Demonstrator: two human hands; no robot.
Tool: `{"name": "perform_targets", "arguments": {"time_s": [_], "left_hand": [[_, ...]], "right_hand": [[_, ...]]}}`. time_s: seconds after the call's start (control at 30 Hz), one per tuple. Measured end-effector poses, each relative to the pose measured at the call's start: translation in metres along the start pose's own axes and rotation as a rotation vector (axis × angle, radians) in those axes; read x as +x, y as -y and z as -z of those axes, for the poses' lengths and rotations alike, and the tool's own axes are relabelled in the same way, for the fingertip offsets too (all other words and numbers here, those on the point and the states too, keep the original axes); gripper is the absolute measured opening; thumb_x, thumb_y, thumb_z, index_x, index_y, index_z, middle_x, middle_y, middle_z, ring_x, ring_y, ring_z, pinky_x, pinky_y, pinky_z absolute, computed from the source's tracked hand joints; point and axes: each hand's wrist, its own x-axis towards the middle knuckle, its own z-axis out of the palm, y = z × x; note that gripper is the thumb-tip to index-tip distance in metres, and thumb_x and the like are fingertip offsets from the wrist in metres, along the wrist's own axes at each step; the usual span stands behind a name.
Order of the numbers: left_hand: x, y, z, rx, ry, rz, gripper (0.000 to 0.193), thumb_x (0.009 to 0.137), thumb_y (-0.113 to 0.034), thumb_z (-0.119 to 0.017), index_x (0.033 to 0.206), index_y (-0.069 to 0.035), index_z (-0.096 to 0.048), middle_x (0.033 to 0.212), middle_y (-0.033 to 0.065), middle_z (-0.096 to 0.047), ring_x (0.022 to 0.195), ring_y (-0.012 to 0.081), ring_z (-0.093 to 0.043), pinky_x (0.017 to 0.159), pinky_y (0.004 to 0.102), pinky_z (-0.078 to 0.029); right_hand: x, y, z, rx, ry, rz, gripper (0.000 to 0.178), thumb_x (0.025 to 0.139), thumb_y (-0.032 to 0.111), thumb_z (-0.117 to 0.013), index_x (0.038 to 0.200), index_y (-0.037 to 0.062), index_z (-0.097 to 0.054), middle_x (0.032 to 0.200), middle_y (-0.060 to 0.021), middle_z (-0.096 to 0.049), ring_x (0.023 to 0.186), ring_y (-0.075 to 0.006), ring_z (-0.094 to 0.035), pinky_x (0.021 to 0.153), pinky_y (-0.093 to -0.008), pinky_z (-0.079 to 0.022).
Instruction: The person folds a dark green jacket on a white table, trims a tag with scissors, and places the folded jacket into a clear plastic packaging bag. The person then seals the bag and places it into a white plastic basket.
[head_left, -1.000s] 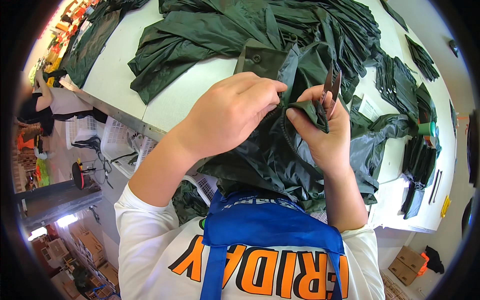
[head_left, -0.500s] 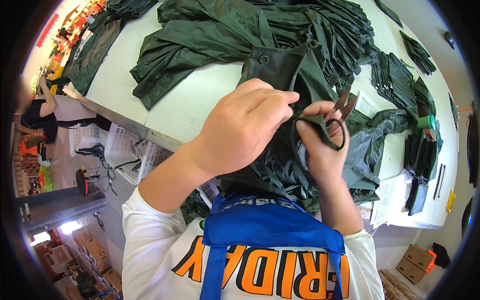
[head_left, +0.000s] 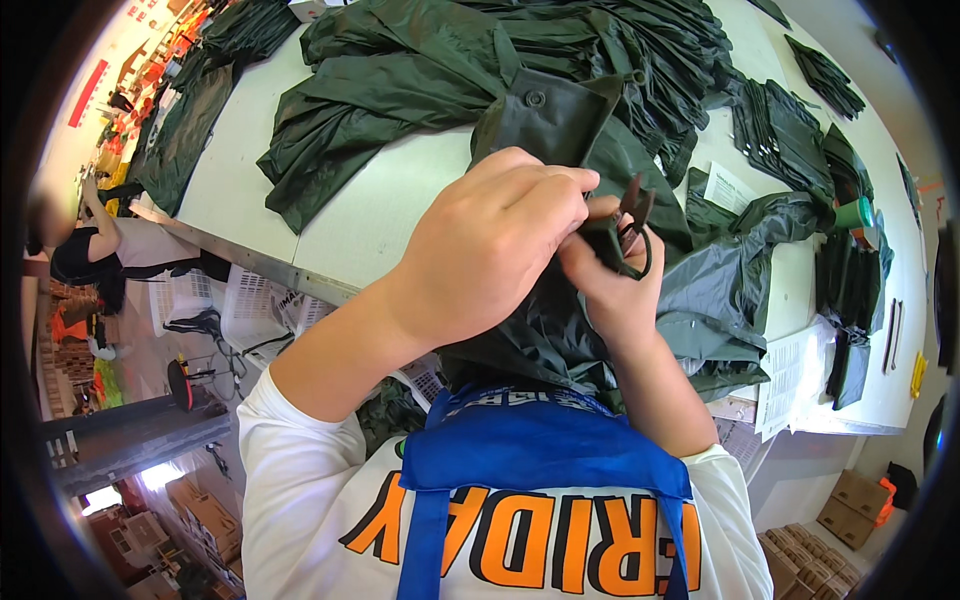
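My left hand [head_left: 490, 250] is closed, its thumb and forefinger pinching the edge of a dark green waterproof garment [head_left: 550, 135]. A round snap button [head_left: 535, 99] shows on the flap just beyond those fingers. Close beside it, my right hand [head_left: 615, 280] is closed around small scissors [head_left: 640, 205], whose blades point up and away from me. A fold of the same green cloth is also caught in the right hand's fingers. The fingertips of both hands nearly meet, and what lies between them is partly hidden. The garment hangs down over the table edge toward my apron.
A large heap of green garments [head_left: 400, 80] covers the far middle of the white table [head_left: 340, 225]. Folded green pieces [head_left: 775, 135] and a green tape roll [head_left: 853, 214] lie at right. White baskets [head_left: 250, 310] stand below left, where another person [head_left: 120, 240] works.
My right hand has moved left, closer to my left hand, with the scissors and cloth in it. The garment's flap has shifted slightly; the left hand has barely moved.
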Motion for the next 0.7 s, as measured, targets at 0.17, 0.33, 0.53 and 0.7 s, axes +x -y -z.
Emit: {"name": "perform_targets", "arguments": {"time_s": [0.17,0.33,0.53,0.7], "left_hand": [[0.007,-0.004,-0.002,0.012,0.041,-0.002,0.016,0.07,0.005,-0.067,0.082,-0.002,-0.059,0.098,0.0119,-0.068,0.073,0.0276,-0.06,0.065,0.0336,-0.049],[0.019,0.004,0.005,-0.044,0.123,-0.021,0.018,0.069,0.005,-0.069,0.082,-0.001,-0.059,0.096,0.0117,-0.068,0.073,0.0266,-0.06,0.063,0.0327,-0.049],[0.017,-0.003,0.005,0.007,0.149,-0.014,0.017,0.069,0.004,-0.07,0.081,-0.003,-0.061,0.088,0.0085,-0.067,0.075,0.0263,-0.06,0.066,0.0329,-0.049],[0.011,-0.008,-0.002,-0.03,0.093,0.003,0.018,0.068,0.003,-0.072,0.082,-0.003,-0.063,0.087,0.0072,-0.068,0.076,0.0252,-0.061,0.066,0.0321,-0.049]], "right_hand": [[-0.002,0.001,0.001,-0.027,-0.056,0.008,0.01,0.076,-0.002,-0.065,0.084,0.0023,-0.059,0.07,0.0032,-0.058,0.065,-0.0032,-0.049,0.06,-0.0211,-0.041],[0.002,0.016,0.019,-0.037,0.123,-0.108,0.009,0.076,0.001,-0.065,0.08,0.0031,-0.057,0.068,0.0049,-0.053,0.062,-0.0028,-0.045,0.056,-0.021,-0.038],[0.004,0.028,0.041,0.172,0.208,-0.303,0.015,0.085,0.003,-0.065,0.099,-0.0012,-0.06,0.084,-0.0007,-0.06,0.075,-0.0067,-0.055,0.066,-0.0226,-0.046],[0.001,0.034,0.051,0.16,0.121,-0.231,0.016,0.086,0.0,-0.063,0.101,-0.0032,-0.059,0.08,-0.0048,-0.062,0.067,-0.0101,-0.06,0.06,-0.0222,-0.048]]}}
